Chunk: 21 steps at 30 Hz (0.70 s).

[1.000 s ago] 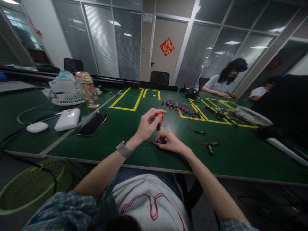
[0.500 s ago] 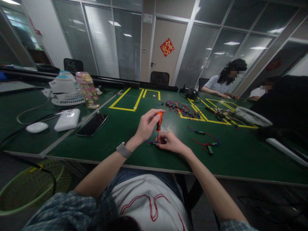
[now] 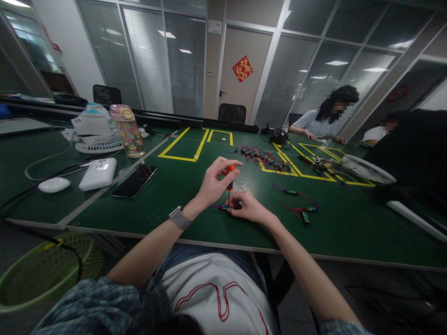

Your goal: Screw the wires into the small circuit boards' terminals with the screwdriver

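Observation:
An orange-and-black screwdriver [image 3: 230, 187] stands upright, its tip down at a small circuit board [image 3: 223, 208] with coloured wires on the green table. My left hand [image 3: 217, 180] is closed around the screwdriver's handle, with the thumb in front and the index finger over the top. My right hand [image 3: 249, 207] pinches at the board's right end beside the screwdriver's shaft; its fingertips partly hide the board. To the right lie a few more wired circuit boards [image 3: 306, 217], their red and blue leads loosely curled.
Beyond my hands is a heap of wired boards [image 3: 267, 159]. On the left are a phone [image 3: 134, 181], a white box-shaped device [image 3: 98, 174], a pink-lidded bottle [image 3: 127, 132] and a fan [image 3: 96, 130]. A person [image 3: 324, 116] sits at the far right. The table's front edge [image 3: 209, 244] runs close to me.
My left thumb and fingers have shifted on the screwdriver's handle, the thumb now lying across it. My right hand and the board have stayed in place. The person's hand at far right moved left.

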Tool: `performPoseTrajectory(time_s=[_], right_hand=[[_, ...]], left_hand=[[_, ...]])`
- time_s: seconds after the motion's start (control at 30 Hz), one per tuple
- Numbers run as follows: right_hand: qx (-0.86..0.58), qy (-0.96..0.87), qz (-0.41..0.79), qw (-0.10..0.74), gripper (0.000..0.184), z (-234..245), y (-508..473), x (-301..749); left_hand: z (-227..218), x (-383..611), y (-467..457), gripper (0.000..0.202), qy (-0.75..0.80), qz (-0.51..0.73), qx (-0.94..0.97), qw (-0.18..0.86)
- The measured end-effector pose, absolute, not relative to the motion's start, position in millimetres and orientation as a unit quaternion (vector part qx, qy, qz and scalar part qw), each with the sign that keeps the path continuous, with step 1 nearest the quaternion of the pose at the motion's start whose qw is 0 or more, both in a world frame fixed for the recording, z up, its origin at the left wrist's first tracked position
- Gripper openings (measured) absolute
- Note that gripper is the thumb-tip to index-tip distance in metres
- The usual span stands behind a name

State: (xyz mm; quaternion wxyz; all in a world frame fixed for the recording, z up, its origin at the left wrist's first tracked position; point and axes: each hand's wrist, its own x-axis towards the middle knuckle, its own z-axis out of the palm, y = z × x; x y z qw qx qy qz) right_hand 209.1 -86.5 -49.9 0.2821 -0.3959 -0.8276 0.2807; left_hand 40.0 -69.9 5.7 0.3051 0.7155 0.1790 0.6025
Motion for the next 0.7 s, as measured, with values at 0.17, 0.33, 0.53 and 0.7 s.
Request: performPoseTrajectory(time_s=[0.17,0.33,0.53,0.7], right_hand=[[-0.395,-0.828,0.281,0.281,0.01,-48.7,-87.1,209.1],[-0.398,-0.828,0.281,0.276,0.009,-47.5,-88.0,208.8],[-0.399,-0.83,0.279,0.273,0.011,-48.7,-87.4,209.9],[-0.401,-0.828,0.286,0.268,0.013,-48.4,-87.3,210.0]], left_hand=[[5.7,38.2,-71.0,0.031,0.167,0.583,0.73,0.317],[3.2,40.4,-70.0,0.025,0.181,0.591,0.729,0.294],[3.5,41.2,-68.9,0.013,0.195,0.621,0.72,0.241],[3.6,40.6,-67.1,0.008,0.187,0.625,0.718,0.244]])
